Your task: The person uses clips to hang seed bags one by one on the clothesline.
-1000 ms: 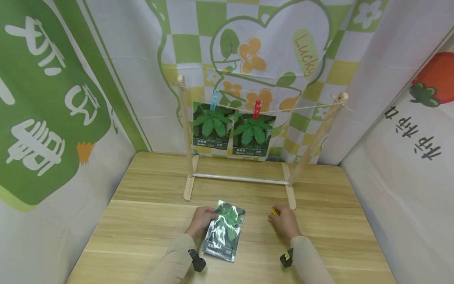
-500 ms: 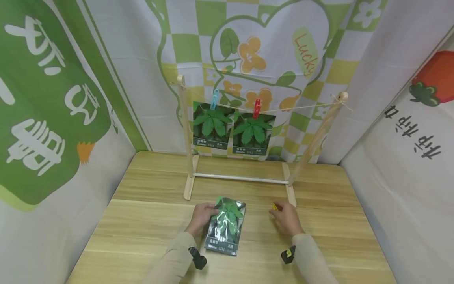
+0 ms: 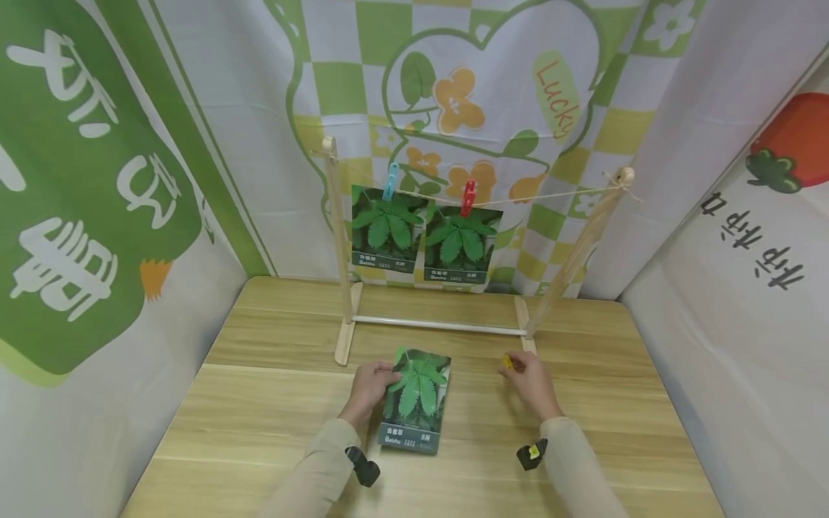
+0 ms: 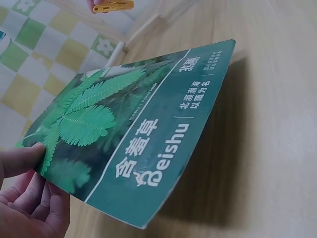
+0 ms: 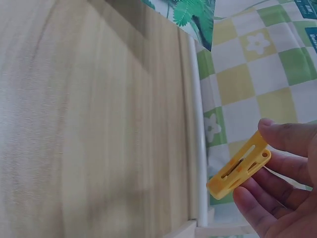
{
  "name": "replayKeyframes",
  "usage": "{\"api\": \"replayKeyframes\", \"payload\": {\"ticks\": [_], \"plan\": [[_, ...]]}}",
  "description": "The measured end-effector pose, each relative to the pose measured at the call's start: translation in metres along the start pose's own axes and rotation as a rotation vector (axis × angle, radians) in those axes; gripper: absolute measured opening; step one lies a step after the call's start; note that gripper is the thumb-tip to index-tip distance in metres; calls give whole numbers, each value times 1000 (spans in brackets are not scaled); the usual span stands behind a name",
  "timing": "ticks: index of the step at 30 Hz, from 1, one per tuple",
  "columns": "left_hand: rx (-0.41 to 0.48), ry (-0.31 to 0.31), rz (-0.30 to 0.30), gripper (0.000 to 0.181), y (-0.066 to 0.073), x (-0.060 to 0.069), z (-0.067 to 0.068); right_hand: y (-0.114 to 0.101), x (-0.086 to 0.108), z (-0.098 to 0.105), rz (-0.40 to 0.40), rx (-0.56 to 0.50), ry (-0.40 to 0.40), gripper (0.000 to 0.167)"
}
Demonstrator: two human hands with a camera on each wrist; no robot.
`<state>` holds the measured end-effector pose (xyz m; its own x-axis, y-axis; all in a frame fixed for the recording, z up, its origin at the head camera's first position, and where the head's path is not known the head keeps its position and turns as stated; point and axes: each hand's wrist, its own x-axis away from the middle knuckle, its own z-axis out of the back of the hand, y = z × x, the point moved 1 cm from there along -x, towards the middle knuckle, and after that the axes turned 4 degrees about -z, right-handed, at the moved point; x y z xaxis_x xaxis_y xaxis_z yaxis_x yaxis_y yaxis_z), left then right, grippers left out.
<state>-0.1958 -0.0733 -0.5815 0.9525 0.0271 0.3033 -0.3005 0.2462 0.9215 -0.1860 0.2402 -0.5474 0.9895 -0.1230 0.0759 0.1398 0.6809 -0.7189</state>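
A green seed packet [image 3: 415, 403] with a fern-like leaf picture is held off the table in my left hand [image 3: 370, 392]. The thumb lies over its left edge and curled fingers sit beneath, as the left wrist view shows of that packet [image 4: 124, 134]. My right hand [image 3: 532, 383] pinches a yellow clothespin [image 5: 238, 168] by its handle end, between thumb and fingers. Beyond both hands, two like packets hang from a string, the left one [image 3: 387, 230] under a blue clothespin [image 3: 391, 181] and the right one [image 3: 461, 244] under a red clothespin [image 3: 468, 198].
The string is tied between two wooden posts, a left post [image 3: 340, 230] and a right post [image 3: 579, 252]. A white rod [image 3: 440, 326] joins their feet low over the wooden table [image 3: 272, 403]. Printed curtains [image 3: 337, 90] stand close behind.
The packet has risen and tipped up toward the camera, losing its glare, as my left hand moves slightly forward. My right hand has moved a little forward and right with the yellow clothespin.
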Motion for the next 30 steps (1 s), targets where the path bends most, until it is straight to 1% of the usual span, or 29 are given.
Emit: {"api": "replayKeyframes", "payload": {"ticks": [3,7,13,16,25,30], "plan": [[4,6,-27,34,4,0,0,-4,0,4,-16,-15,4,38],[15,24,-51,34,11,-2,-1,-10,-1,10,-15,-31,26,38],[54,43,-79,32,20,-5,-2,-18,-4,19,34,-71,65,37],[85,47,-81,30,25,-6,-2,-21,-6,24,55,-88,82,36],[117,52,-99,30,47,-2,-3,-33,-8,41,77,-108,109,38],[130,55,-115,29,57,1,-3,-41,-7,50,107,-114,123,37]]}}
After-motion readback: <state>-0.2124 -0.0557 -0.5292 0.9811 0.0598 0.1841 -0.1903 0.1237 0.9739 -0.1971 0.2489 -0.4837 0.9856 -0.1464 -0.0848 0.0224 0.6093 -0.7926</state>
